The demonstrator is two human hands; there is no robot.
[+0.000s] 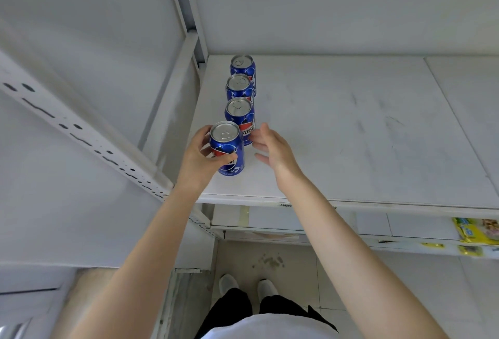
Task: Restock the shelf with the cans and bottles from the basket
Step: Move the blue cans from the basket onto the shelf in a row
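Three blue cola cans stand upright in a row running front to back on the white shelf (351, 136): the far can (243, 65), the middle can (239, 87) and the near can (240, 114). A fourth blue can (228, 149) stands at the front of the row, near the shelf's left front corner. My left hand (201, 159) is wrapped around this can from the left. My right hand (272, 149) hovers just right of it, fingers spread, holding nothing. The basket is out of view.
A white perforated upright (81, 136) and the shelf frame stand to the left. Yellow packets (478, 232) lie on a lower shelf at the right. My feet (247, 286) are on the tiled floor below. The shelf's right part is bare.
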